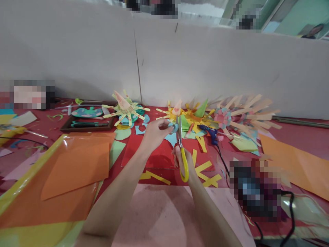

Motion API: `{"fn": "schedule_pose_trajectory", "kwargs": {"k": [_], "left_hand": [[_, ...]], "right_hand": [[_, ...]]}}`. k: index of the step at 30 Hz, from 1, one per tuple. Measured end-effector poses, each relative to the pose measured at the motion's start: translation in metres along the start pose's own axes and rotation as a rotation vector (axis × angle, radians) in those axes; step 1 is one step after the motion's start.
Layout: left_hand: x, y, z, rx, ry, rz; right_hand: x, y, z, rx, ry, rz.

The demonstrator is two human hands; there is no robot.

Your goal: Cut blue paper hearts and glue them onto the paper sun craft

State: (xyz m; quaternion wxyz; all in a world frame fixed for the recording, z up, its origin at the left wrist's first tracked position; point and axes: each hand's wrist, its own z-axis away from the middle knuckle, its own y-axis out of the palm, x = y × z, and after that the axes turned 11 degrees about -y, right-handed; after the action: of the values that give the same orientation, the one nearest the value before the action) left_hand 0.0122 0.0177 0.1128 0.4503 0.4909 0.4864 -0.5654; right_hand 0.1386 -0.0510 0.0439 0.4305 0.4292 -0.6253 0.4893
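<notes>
My left hand (155, 132) pinches a small light-blue paper piece (173, 128) above the red table. My right hand (183, 160) grips yellow-handled scissors (182, 151), blades pointing up and away, their tips at the blue piece. Below the hands lies a red paper sheet (154, 154) with yellow zigzag strips (205, 171) scattered on it. A pink sheet (164, 212) lies under my forearms.
Paper flower crafts stand along the white back wall: (124, 109), (185, 115), (239, 115). A blue glue gun (210, 134) with its cord lies right of the scissors. Orange paper sheets lie left (74, 168) and right (295, 164). A dark tray (87, 123) holds tools.
</notes>
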Motion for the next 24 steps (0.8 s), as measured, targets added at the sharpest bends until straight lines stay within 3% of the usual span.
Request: {"fn": "schedule_pose_trajectory", "kwargs": {"k": [12, 24], "left_hand": [[-0.007, -0.005, 0.002, -0.004, -0.03, -0.005], [-0.012, -0.014, 0.003, -0.003, -0.041, -0.07]], "right_hand": [[0.0, 0.0, -0.001, 0.038, -0.052, -0.037], [-0.012, 0.0, -0.002, 0.028, -0.007, -0.079]]}}
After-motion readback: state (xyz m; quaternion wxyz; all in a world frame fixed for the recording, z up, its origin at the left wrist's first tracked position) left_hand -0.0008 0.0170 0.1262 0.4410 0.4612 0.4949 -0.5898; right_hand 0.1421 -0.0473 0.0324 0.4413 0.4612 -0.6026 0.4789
